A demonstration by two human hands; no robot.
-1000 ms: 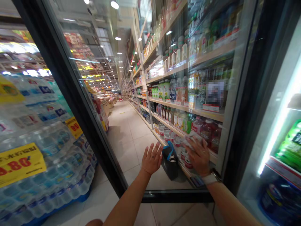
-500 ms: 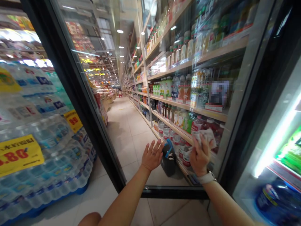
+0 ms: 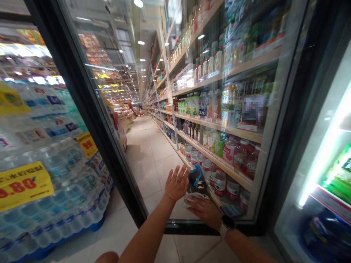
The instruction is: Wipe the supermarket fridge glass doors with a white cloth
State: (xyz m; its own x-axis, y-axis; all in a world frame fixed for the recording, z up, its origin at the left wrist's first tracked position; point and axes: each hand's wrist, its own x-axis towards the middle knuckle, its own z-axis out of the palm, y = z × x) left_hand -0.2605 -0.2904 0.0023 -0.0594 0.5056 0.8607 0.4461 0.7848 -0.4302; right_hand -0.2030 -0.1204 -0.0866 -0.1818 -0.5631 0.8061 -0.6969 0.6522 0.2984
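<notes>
Two bare hands close together, low before a glass door (image 3: 116,160): left hand (image 3: 177,184) spread wide and empty, fingertips just beside a black bag (image 3: 196,184) with blue straps; right hand (image 3: 204,211) palm down, fingers narrowed over a crumpled white packet (image 3: 195,197) just below the straps. Further out, bottled drinks (image 3: 221,186) on a shelf (image 3: 216,160), and shrink-wrapped water (image 3: 55,171) across the aisle.

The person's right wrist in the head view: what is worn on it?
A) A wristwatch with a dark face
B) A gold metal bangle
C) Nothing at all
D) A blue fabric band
A: the dark-faced wristwatch sits on the wrist just behind the bare right hand.
</notes>
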